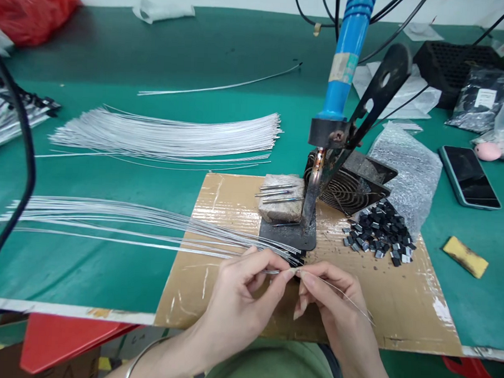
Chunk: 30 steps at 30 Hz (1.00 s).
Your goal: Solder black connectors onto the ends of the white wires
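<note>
Over the cardboard sheet (214, 299), my left hand (251, 300) pinches the end of a white cable between thumb and forefinger. Fingertips of my right hand (334, 298) meet it there, pinching a thin wire (347, 298) that runs off to the right. The joint between them is too small to make out. Just behind my fingers lie the black-tipped ends of a spread of white cables (150, 218). A blue-handled soldering iron (339, 76) stands in a holder beyond, beside a pale block (280, 207) with metal bits on it.
A thick cable bundle (171, 135) lies at the back left. Right of the iron are a black fan (346, 187), a pile of small black connectors (381, 231) and bubble wrap (407, 168). A phone (469, 176) and a yellow sponge (465, 257) lie at the right.
</note>
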Each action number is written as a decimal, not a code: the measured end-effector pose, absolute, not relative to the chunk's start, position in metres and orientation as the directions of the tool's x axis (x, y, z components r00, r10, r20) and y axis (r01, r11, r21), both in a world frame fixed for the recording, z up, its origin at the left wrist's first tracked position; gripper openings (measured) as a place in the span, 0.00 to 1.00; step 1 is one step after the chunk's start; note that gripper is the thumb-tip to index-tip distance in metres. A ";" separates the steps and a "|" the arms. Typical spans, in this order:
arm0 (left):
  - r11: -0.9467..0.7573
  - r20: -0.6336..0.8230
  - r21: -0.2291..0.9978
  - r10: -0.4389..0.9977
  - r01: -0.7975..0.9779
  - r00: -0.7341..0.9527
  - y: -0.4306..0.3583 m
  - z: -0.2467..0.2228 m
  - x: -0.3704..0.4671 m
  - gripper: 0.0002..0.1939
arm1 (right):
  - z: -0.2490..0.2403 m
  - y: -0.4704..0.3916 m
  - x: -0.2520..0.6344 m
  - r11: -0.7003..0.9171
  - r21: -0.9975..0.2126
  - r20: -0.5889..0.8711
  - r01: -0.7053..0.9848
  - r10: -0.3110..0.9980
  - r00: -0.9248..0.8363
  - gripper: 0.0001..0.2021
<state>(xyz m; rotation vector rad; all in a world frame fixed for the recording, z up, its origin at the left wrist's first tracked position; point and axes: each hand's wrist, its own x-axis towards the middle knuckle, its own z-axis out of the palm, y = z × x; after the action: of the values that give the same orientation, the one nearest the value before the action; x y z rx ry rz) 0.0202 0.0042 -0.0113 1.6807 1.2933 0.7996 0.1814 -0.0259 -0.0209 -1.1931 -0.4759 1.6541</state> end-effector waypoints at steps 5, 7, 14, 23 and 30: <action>-0.078 -0.021 0.920 0.969 0.385 0.246 0.003 -0.012 0.023 0.10 | -0.028 -0.029 0.178 -0.379 -0.756 -0.455 -0.533 0.890 0.013 0.11; -0.064 -0.026 0.925 0.972 0.375 0.231 0.002 -0.013 0.024 0.10 | -0.032 -0.030 0.177 -0.345 -0.760 -0.425 -0.550 0.905 0.020 0.10; 0.033 -0.083 0.958 0.983 0.285 0.166 -0.003 -0.018 0.027 0.11 | -0.041 -0.036 0.168 -0.301 -0.726 -0.417 -0.618 0.908 0.048 0.07; 0.051 -0.096 0.958 0.984 0.282 0.150 0.003 -0.014 0.029 0.08 | -0.040 -0.039 0.181 -0.235 -0.816 -0.329 -0.528 0.940 0.090 0.25; 0.086 -0.121 0.964 0.985 0.253 0.123 0.007 -0.010 0.028 0.06 | -0.041 -0.022 0.242 -0.153 -0.858 0.123 0.491 0.866 0.485 0.15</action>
<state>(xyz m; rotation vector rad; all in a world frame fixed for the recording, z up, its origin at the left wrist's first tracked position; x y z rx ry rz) 0.0283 0.0074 -0.0098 1.3697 1.3294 0.9014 0.2419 -0.0221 -0.0413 -1.8021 -1.1442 0.5070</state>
